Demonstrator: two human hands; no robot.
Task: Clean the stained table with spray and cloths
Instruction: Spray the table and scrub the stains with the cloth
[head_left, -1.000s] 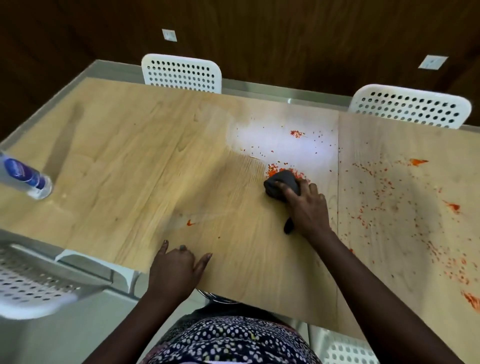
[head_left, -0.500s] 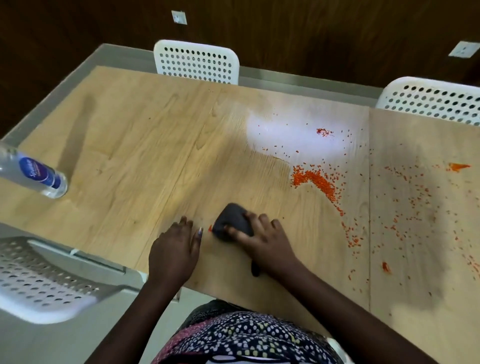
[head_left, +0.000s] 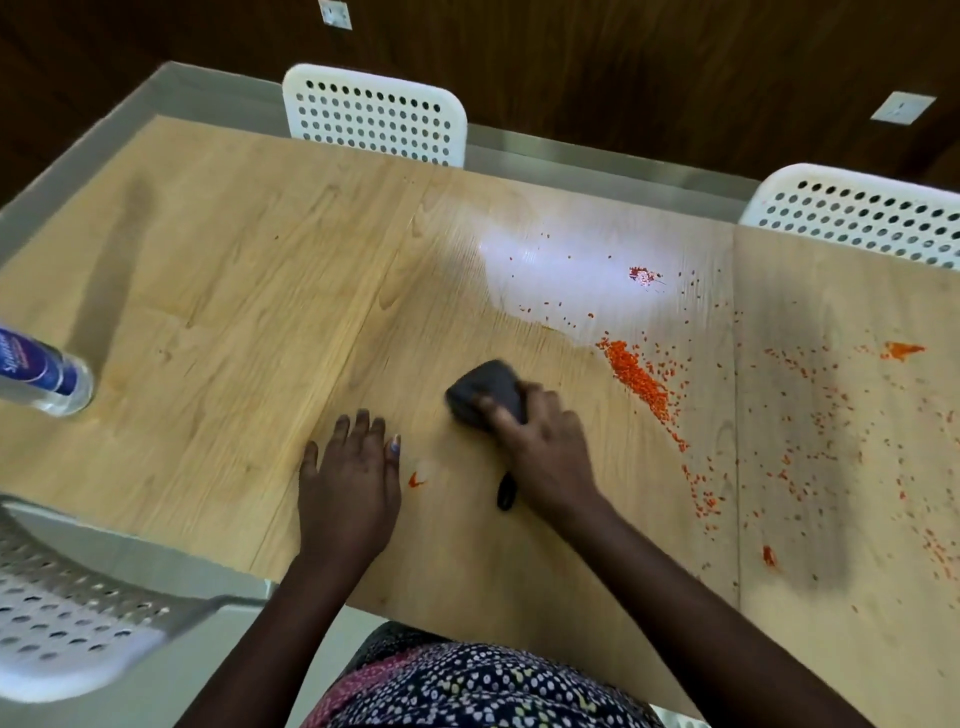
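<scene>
At frame centre, right hand: fingers curled over a dark grey cloth, pressing it onto the wooden table; a dark tail of the cloth shows below the palm.
Lower centre, left hand: flat on the table with fingers spread and relaxed, holding nothing, just left of a small red smear.
Right of the cloth: a heap of orange crumbs, with loose specks scattered toward the right edge.
Left edge: spray bottle, well apart from both hands.
Top and lower left: white perforated chairs.
</scene>
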